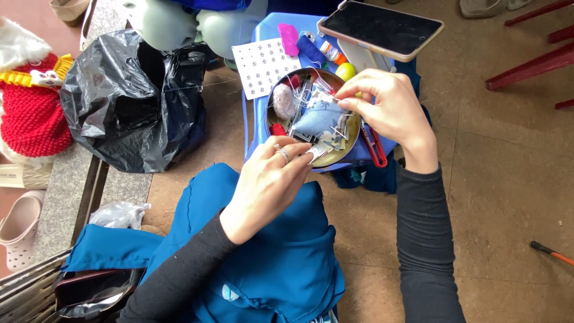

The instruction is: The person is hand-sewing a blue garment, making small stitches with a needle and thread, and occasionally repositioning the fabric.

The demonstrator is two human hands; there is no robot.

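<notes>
Both hands over round tin (350, 140): left hand (269, 182) pinching small white piece, right hand (388, 104) pinching unclear item.

**Cloth, Tin and Plastic Around a Sewing Tin**

The round tin (353, 142) at centre looks like dull brassy metal, its rim faintly shiny. Inside it lies a pale blue cloth pincushion (315, 117), soft and matt. At 12 o'clock from the tin, the phone (381, 27) has a glossy dark glass face. At 9 o'clock, the bin bag (128, 101) is thin black plastic, crinkled and shiny. At 6 o'clock, the blue fabric (281, 257) is smooth, matt woven cloth. Far at 9 o'clock, the red knitted piece (33, 119) looks coarse and woolly. The floor (508, 161) is rough, matt, speckled brown.
</notes>
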